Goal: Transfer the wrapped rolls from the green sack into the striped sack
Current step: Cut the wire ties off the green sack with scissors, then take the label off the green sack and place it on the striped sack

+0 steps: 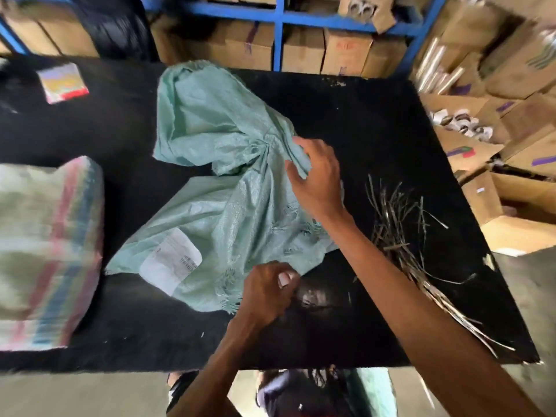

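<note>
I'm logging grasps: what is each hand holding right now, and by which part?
Both hold the green sack. The right hand grips bunched fabric on its right side; the left hand appears to pinch its frayed near edge.

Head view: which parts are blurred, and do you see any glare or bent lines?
In the head view, the striped woven sack at left and the brown cardboard boxes at right are smeared by motion blur. The green woven sack in the middle is sharper. A dull glare patch lies on the black table top, toward its near side. The blue metal shelf frame's outer posts lean, likely from the wide lens.
</note>
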The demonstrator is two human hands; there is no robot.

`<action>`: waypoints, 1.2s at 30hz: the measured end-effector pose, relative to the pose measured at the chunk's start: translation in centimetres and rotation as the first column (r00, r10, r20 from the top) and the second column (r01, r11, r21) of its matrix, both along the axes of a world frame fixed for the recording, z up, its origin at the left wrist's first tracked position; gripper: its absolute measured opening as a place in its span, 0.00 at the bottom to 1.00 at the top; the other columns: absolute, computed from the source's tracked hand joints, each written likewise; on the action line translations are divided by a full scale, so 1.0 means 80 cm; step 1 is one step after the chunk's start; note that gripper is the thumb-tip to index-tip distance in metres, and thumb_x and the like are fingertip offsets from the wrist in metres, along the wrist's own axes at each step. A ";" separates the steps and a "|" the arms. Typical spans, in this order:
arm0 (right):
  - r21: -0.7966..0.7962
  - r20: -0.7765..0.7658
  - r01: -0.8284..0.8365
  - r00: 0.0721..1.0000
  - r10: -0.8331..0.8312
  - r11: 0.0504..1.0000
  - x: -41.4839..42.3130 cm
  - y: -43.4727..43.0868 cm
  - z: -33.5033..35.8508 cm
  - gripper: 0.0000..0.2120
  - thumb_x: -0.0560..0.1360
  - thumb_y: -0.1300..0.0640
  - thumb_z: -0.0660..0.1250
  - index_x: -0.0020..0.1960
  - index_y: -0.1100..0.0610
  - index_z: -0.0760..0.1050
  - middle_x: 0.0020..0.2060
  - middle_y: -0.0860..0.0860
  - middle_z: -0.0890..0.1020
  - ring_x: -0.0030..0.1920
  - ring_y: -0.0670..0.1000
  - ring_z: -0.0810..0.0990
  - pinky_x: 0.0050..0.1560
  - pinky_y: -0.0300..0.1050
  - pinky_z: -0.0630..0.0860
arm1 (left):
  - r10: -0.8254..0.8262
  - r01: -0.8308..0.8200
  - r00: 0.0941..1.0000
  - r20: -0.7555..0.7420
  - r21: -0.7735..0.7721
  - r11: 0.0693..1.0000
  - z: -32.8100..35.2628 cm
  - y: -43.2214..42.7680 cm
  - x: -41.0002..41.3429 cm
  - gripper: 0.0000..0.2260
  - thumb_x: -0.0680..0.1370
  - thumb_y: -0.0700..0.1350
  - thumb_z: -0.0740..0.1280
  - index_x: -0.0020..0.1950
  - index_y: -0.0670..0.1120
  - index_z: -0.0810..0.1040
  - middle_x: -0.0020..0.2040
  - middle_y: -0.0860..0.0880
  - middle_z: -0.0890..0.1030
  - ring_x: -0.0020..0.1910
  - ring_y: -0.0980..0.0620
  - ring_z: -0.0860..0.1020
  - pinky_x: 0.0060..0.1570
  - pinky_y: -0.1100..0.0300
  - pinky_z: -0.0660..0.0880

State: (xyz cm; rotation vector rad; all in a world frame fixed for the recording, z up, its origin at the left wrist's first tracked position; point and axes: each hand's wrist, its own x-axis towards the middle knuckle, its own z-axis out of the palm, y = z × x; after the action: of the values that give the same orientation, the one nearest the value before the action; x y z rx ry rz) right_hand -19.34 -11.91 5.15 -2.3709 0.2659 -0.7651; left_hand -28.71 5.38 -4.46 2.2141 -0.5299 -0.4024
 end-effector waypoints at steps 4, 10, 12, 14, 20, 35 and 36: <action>0.084 0.143 -0.192 0.973 0.179 0.978 0.008 0.081 0.015 0.16 0.76 0.63 0.67 0.64 0.59 0.77 0.57 0.52 0.81 0.59 0.53 0.80 0.60 0.52 0.77 | 0.282 -0.279 0.956 0.087 -0.046 0.959 0.043 0.097 0.065 0.03 0.74 0.46 0.72 0.41 0.51 0.85 0.32 0.58 0.82 0.34 0.63 0.80 0.37 0.69 0.75; 0.278 0.112 -0.290 0.957 0.268 0.916 -0.002 0.206 -0.053 0.18 0.75 0.71 0.62 0.63 0.64 0.77 0.55 0.56 0.83 0.55 0.53 0.82 0.57 0.50 0.79 | 0.301 -0.305 0.938 0.170 -0.006 0.952 0.027 0.204 0.144 0.11 0.74 0.36 0.72 0.45 0.52 0.86 0.40 0.62 0.85 0.40 0.62 0.82 0.42 0.69 0.77; 0.279 0.009 -0.270 0.960 0.279 0.921 -0.007 0.226 -0.093 0.19 0.74 0.71 0.61 0.64 0.64 0.77 0.56 0.57 0.82 0.57 0.55 0.82 0.59 0.52 0.78 | 0.149 -0.175 0.962 0.230 0.100 0.979 0.002 0.217 0.164 0.14 0.73 0.35 0.71 0.54 0.50 0.85 0.52 0.55 0.85 0.51 0.55 0.83 0.54 0.56 0.79; 0.162 -0.131 -0.273 0.947 0.295 0.948 -0.016 0.229 -0.132 0.22 0.75 0.71 0.62 0.67 0.62 0.74 0.61 0.57 0.80 0.63 0.57 0.78 0.66 0.54 0.73 | -0.046 -0.007 0.961 0.274 0.190 0.982 -0.020 0.215 0.176 0.20 0.72 0.34 0.70 0.62 0.47 0.83 0.61 0.49 0.83 0.62 0.48 0.79 0.62 0.49 0.76; -0.404 -0.519 -0.478 0.822 0.235 0.779 -0.029 0.189 -0.190 0.32 0.82 0.57 0.60 0.82 0.59 0.51 0.82 0.54 0.47 0.81 0.53 0.43 0.80 0.56 0.51 | -0.299 0.171 0.890 0.344 0.355 0.919 -0.060 0.219 0.207 0.20 0.78 0.39 0.67 0.69 0.52 0.78 0.73 0.54 0.74 0.71 0.52 0.72 0.69 0.49 0.70; -0.491 -0.682 -0.589 0.718 0.138 0.641 0.002 0.169 -0.196 0.33 0.83 0.44 0.51 0.82 0.59 0.46 0.81 0.55 0.41 0.81 0.53 0.38 0.80 0.56 0.49 | -0.444 0.316 0.757 0.479 0.326 0.891 -0.023 0.243 0.218 0.12 0.71 0.33 0.75 0.51 0.43 0.80 0.48 0.47 0.82 0.50 0.46 0.79 0.58 0.58 0.72; -0.488 -0.692 -0.598 0.709 0.136 0.636 0.007 0.169 -0.198 0.33 0.83 0.44 0.51 0.82 0.60 0.48 0.81 0.55 0.42 0.81 0.53 0.38 0.80 0.56 0.49 | -0.445 0.318 0.761 0.472 0.326 0.890 -0.009 0.251 0.210 0.13 0.70 0.32 0.75 0.50 0.45 0.79 0.46 0.48 0.81 0.47 0.47 0.78 0.54 0.59 0.72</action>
State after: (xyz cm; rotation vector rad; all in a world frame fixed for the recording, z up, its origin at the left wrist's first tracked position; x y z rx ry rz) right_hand -18.74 1.63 -10.72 -3.1805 -0.3767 0.2159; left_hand -11.94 25.46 -5.16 2.4340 -1.3223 -0.0304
